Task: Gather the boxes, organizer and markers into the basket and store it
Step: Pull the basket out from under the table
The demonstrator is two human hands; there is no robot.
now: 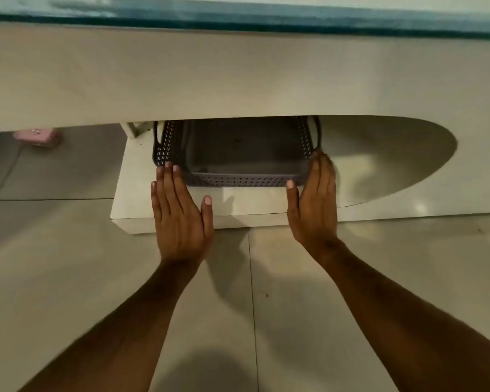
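Note:
A grey perforated basket (238,181) sits on the low white shelf (167,216) under the table top, its back half hidden beneath the top. Nothing shows on the visible part of its floor. My left hand (178,216) lies flat with fingers apart at the basket's front left corner, fingertips touching its wall. My right hand (314,199) stands edge-on against the front right corner, fingers straight, thumb at the front rim. Neither hand grips the basket. No boxes, organizer or markers are in view.
The wide white table top (238,75) overhangs the shelf, with a teal edge (266,21) along its far side. A pink object (37,137) lies on the tiled floor (68,278) at the left. An oval cut-out (393,154) lies to the basket's right.

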